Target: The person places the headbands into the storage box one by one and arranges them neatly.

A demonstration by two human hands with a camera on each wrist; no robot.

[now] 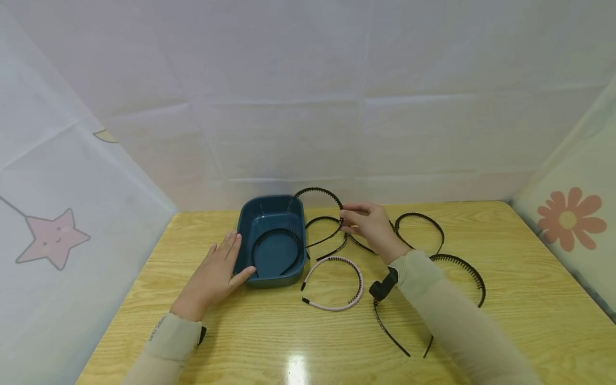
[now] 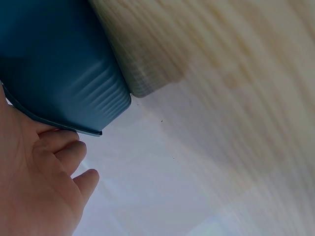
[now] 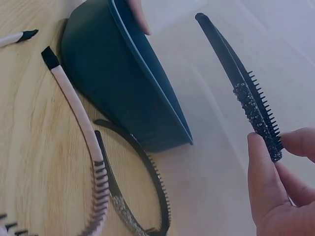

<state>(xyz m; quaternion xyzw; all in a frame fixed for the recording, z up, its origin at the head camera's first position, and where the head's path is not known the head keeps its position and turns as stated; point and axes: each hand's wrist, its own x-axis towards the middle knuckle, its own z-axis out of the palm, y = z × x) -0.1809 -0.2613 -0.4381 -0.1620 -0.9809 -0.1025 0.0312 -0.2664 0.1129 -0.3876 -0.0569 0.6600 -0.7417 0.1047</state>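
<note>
My right hand pinches a black toothed headband between thumb and fingers, raised at the right side of the blue bin. Dark glittery stones cover part of this headband. One of its ends overlaps the bin's right rim in the head view. At the bin's left side, my left hand rests along the rim, its fingers extended and the thumb by the near corner. Inside the bin lies another black headband. Just right of the bin, a pink headband with dark tips lies on the table.
More black headbands lie on the wooden table: one behind the pink one, another at the back right, and a larger one partly under my right forearm. Pale cloth walls stand behind and at both sides.
</note>
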